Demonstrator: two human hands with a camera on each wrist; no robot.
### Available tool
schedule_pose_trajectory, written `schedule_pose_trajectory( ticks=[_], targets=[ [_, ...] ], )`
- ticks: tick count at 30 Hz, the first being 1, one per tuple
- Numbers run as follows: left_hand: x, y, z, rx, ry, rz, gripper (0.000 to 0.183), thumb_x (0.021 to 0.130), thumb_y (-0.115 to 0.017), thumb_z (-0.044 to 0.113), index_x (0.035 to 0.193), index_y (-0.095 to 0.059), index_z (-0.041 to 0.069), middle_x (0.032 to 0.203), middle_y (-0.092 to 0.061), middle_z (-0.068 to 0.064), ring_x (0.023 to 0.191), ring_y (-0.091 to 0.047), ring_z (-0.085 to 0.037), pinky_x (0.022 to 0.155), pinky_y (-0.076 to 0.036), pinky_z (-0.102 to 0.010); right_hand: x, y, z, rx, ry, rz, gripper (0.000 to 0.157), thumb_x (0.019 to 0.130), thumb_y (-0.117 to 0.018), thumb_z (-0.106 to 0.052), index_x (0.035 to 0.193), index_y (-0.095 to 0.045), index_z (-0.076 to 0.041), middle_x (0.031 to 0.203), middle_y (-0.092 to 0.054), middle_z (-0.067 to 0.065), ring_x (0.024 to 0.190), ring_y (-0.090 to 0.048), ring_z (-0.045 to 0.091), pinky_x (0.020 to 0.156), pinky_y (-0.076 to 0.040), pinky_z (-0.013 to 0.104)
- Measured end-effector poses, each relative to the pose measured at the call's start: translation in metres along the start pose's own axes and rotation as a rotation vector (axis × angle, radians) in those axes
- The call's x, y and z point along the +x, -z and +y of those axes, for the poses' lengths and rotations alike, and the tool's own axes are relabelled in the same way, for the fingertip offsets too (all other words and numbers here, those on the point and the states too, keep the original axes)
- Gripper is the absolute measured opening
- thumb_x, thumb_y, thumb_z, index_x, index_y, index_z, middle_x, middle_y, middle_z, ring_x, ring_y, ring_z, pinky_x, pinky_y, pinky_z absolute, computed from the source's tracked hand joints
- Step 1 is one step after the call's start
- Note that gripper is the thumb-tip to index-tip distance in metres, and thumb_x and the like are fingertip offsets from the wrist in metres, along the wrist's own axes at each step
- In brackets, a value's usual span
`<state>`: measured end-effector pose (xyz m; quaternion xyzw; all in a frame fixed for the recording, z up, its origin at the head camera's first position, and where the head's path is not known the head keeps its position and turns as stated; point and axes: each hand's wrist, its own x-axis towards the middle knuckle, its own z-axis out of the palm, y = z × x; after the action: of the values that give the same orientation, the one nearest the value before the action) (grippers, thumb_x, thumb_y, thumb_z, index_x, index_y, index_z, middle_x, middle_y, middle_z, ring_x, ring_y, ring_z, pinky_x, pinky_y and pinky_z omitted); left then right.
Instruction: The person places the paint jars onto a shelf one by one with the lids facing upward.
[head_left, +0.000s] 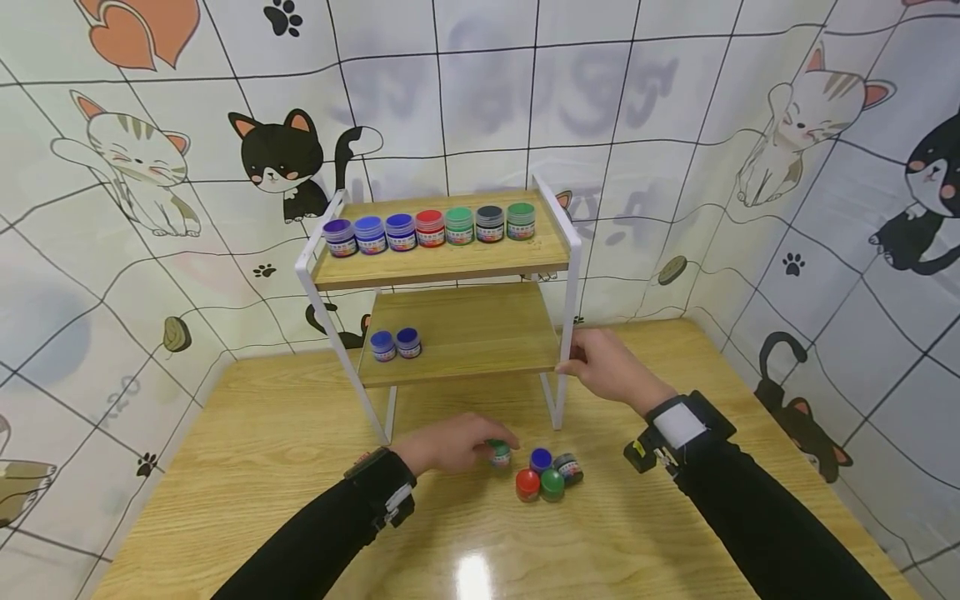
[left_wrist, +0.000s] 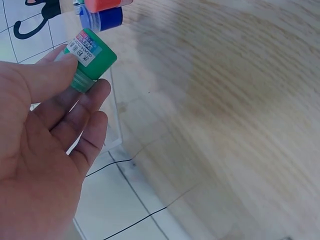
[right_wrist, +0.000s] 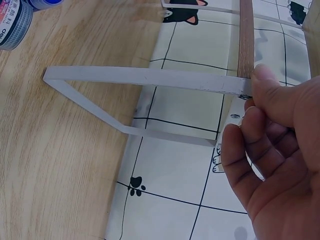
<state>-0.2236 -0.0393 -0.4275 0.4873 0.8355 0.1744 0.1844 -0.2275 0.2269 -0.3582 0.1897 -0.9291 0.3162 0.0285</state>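
Note:
My left hand [head_left: 461, 442] pinches a small green paint jar [left_wrist: 92, 57] between thumb and fingers, over the table in front of the shelf. To its right a loose cluster of paint jars stands on the table: a red jar [head_left: 527, 485], a green jar [head_left: 552, 485], a blue jar [head_left: 541, 460] and a black jar [head_left: 568, 469] that leans on its side. My right hand [head_left: 611, 371] grips the white frame [right_wrist: 165, 79] of the two-tier shelf at the right end of its lower board, thumb and fingers around the upright.
On the upper board [head_left: 450, 271] stands a row of several paint jars, purple, blue, red, green and black. Two blue jars [head_left: 395, 343] stand at the left of the lower board [head_left: 480, 325]. A cat-print tiled sheet [head_left: 480, 108] lines the walls behind the wooden table [head_left: 300, 467].

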Motion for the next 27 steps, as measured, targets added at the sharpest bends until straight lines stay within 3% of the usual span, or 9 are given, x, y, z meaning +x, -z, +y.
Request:
schedule_pose_trajectory(
  ticks=[8, 20, 27],
  targets=[
    [-0.013, 0.014, 0.007, 0.025, -0.001, -0.006, 0.038, 0.095, -0.054, 0.007, 0.129, -0.058, 0.023, 0.132, -0.058, 0.007, 0.122, -0.049, -0.01, 0.103, -0.042, -0.034, 0.0, -0.001, 0.0, -0.001, -0.015, -0.007, 0.01, 0.088, -0.067, -0.011, 0.095, -0.066, -0.003, 0.083, -0.066, 0.007, 0.075, -0.06, 0.017, 0.064, -0.051, 0.034],
    [-0.032, 0.037, 0.026, 0.095, -0.016, -0.001, 0.037, 0.095, -0.054, 0.007, 0.129, -0.058, 0.023, 0.131, -0.058, 0.006, 0.12, -0.051, -0.01, 0.102, -0.043, -0.032, 0.0, -0.001, 0.001, -0.009, -0.008, -0.004, 0.01, 0.088, -0.067, -0.009, 0.095, -0.065, -0.002, 0.081, -0.065, 0.007, 0.073, -0.059, 0.017, 0.063, -0.05, 0.034],
    [-0.04, 0.054, 0.03, 0.074, -0.025, 0.045, 0.036, 0.095, -0.054, 0.005, 0.126, -0.06, 0.022, 0.126, -0.061, 0.004, 0.113, -0.055, -0.008, 0.096, -0.047, -0.029, 0.001, -0.001, 0.001, -0.01, 0.001, 0.0, 0.009, 0.088, -0.067, -0.009, 0.094, -0.065, -0.002, 0.08, -0.065, 0.006, 0.072, -0.058, 0.017, 0.062, -0.05, 0.033]
  ],
)
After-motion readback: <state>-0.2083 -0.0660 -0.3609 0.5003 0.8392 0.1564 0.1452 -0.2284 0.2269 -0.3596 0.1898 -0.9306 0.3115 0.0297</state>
